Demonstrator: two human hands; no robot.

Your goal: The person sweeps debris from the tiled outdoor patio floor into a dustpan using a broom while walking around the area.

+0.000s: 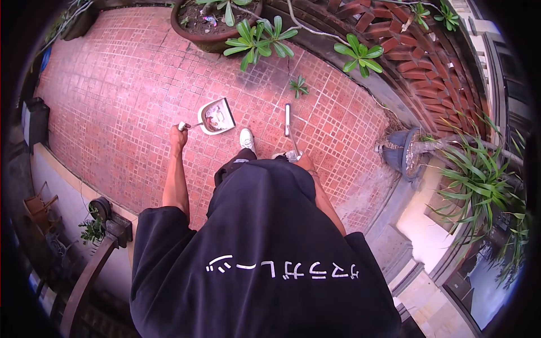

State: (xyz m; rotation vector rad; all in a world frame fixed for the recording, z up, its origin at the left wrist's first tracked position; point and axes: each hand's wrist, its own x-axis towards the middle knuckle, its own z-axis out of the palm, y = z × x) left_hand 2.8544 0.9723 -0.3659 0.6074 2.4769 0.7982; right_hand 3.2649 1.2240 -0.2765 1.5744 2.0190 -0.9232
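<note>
My left hand is closed around the handle of a dustpan, out to the left of my feet. The dustpan is whitish with a dark front edge, and some debris lies in it. On the right, my right hand grips the thin handle of a long narrow floor tool, white with a dark strip. Its head rests on the red tiles, apart from the dustpan. My white shoe stands between the two tools.
A large round planter with leafy branches stands ahead. Brickwork runs along the right, near a dark pot and a spiky plant. A low wall borders the left side of the tiled floor.
</note>
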